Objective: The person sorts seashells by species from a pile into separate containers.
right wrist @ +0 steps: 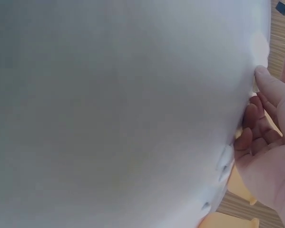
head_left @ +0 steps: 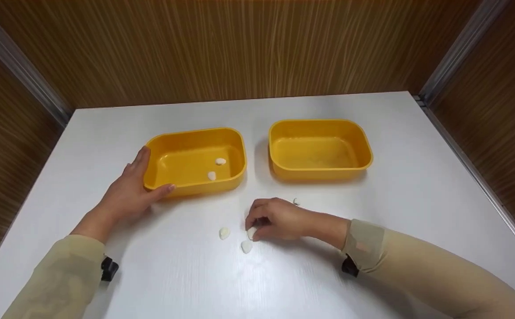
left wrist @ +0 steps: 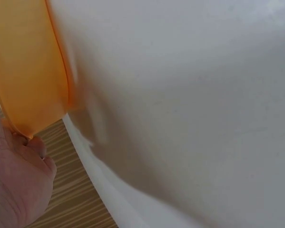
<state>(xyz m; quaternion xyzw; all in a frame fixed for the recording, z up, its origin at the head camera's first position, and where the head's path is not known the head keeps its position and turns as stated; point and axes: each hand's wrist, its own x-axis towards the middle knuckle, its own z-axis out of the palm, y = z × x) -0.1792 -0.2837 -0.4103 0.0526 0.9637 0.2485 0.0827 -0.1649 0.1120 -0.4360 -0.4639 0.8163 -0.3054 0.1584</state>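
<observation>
My left hand grips the near left corner of a yellow plastic container, its thumb along the front wall and fingers at the left side. Two small white pieces, shaped like garlic cloves, lie inside. In the left wrist view, curled fingers show at the container's edge. In front of the containers my right hand pinches a white clove-shaped piece between thumb and fingers, low over the table. Beside it lie two similar pieces, one nearer me and one to the left.
A second yellow container stands at the right, with nothing visible inside. Behind my right hand lies a tiny dark-and-white bit. Wood-grain panels enclose the white table at the back and sides.
</observation>
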